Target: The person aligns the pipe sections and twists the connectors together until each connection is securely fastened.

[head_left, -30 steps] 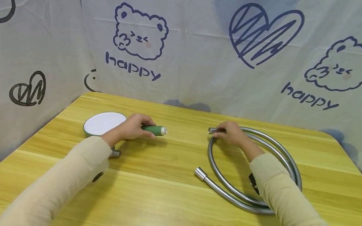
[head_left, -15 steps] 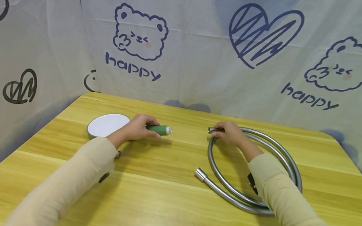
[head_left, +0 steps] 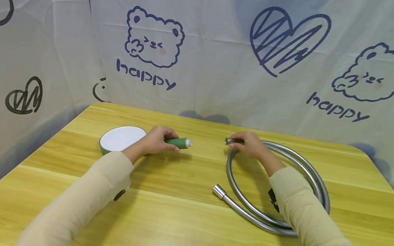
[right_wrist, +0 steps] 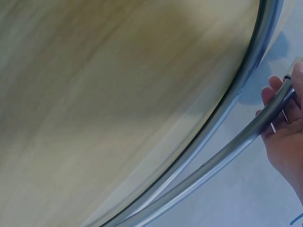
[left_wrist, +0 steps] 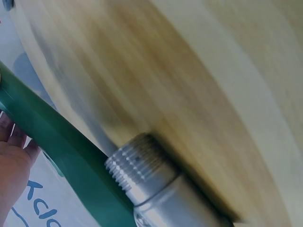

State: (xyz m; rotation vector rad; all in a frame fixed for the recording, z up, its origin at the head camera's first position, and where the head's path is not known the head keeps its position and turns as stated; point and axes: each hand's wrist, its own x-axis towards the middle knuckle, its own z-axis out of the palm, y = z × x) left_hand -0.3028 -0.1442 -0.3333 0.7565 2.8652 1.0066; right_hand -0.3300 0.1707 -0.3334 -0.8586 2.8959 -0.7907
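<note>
My left hand (head_left: 155,139) grips the green handle (head_left: 177,142) of a shower head (head_left: 123,137) with a round white face. The handle's pale threaded tip points right, toward the hose. In the left wrist view a threaded metal fitting (left_wrist: 156,175) shows close beside the green handle; in the head view my left sleeve hides it. My right hand (head_left: 251,145) pinches one end fitting (head_left: 230,141) of a silver shower hose (head_left: 312,171), its opening facing left. A gap separates the handle tip from this fitting. The right wrist view shows the hose (right_wrist: 222,153) running up into my curled fingers.
The coiled hose lies on the yellow wooden table (head_left: 157,223), partly under my right forearm. Its other end fitting (head_left: 218,191) rests nearer to me, left of the coil. A white cloth (head_left: 209,76) with drawings hangs behind and at the left.
My left hand has moved right with the shower head, bringing the handle tip closer to the hose end. The metal fitting has passed behind my left sleeve. My right hand has hardly moved.
</note>
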